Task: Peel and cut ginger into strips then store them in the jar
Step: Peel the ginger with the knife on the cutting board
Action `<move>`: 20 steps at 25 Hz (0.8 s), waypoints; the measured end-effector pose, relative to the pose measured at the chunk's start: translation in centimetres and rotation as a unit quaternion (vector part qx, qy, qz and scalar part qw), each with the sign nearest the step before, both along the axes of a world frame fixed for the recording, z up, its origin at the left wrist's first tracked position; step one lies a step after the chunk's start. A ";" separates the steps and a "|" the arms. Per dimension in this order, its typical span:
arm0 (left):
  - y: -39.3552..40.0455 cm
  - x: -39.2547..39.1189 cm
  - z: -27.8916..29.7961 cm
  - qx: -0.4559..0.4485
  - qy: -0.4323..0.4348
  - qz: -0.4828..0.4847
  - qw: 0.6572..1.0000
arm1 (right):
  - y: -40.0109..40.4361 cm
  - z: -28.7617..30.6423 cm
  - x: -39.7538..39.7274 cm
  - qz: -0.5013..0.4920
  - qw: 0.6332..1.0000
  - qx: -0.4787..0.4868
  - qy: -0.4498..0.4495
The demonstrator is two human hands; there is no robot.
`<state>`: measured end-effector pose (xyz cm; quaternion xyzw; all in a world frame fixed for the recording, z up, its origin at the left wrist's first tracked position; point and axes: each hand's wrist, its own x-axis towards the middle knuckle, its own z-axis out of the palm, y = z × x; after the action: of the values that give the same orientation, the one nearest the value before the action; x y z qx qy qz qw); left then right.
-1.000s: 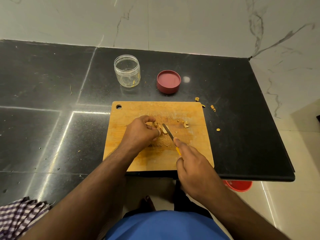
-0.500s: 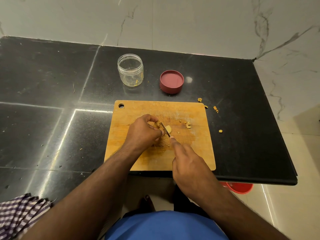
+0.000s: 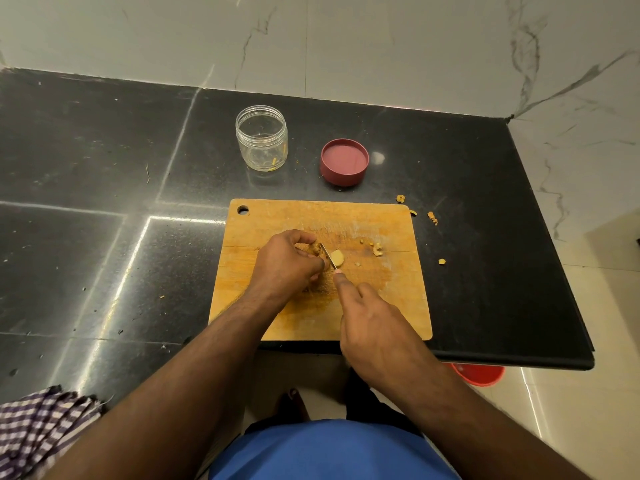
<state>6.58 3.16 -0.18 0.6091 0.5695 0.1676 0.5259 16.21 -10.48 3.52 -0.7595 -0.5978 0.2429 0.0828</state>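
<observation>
- Left hand (image 3: 284,263) curled over the ginger (image 3: 316,249) on the cutting board (image 3: 388,306), grip clamped on it, as half a second ago.
- Right hand (image 3: 375,332) wrapped round the knife handle, forefinger stretched along the blade's back; handle hidden now, though a second ago a yellow bit showed.
- Knife (image 3: 328,255) pressed down close against the left fingertips, nearer than a second ago, blade narrower in view.
- Cut slice (image 3: 337,257) lying pale just right of the blade, touching it.
- Peel scraps (image 3: 377,249) unmoved on the board; more on the black worktop (image 3: 104,168) past its right edge.
- Jar (image 3: 261,142) open behind the board, a few strips inside; red lid (image 3: 344,162) beside it, unchanged.
</observation>
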 end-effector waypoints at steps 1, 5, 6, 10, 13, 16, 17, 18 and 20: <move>0.0 0.0 0.0 -0.002 -0.001 0.001 1.000 | -0.2 -0.1 0.1 0.000 1.000 0.001 0.002; 0.0 0.0 -0.1 0.008 0.004 -0.009 1.000 | -0.4 -0.4 0.4 -0.001 0.999 0.009 0.032; 0.1 0.0 -0.1 0.011 0.008 -0.011 1.000 | 0.0 -0.6 0.6 -0.004 0.999 0.008 0.035; -0.1 -0.1 0.1 0.011 0.007 -0.008 1.000 | 0.9 -1.1 0.9 -0.014 0.999 0.009 0.045; -0.3 -0.1 0.2 0.013 0.008 -0.006 1.000 | -0.1 -1.3 1.0 -0.014 0.998 0.026 0.064; -0.2 -0.1 0.4 0.009 0.008 -0.010 1.000 | 0.0 -1.8 1.0 -0.019 0.997 0.040 0.061; -0.2 -0.1 0.4 0.008 0.007 -0.009 1.000 | 0.0 -2.0 0.9 -0.022 0.997 0.041 0.059; -0.3 -0.1 0.5 0.009 0.009 -0.009 1.000 | -0.3 -2.0 0.8 -0.025 0.997 0.044 0.060; -0.4 -0.1 0.6 0.011 0.011 -0.005 1.000 | -1.5 -2.1 0.7 -0.023 0.997 0.049 0.061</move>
<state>6.53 2.80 0.39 0.6197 0.5700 0.1645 0.5138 16.86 -12.01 1.41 -0.7521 -0.5849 0.2568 0.1621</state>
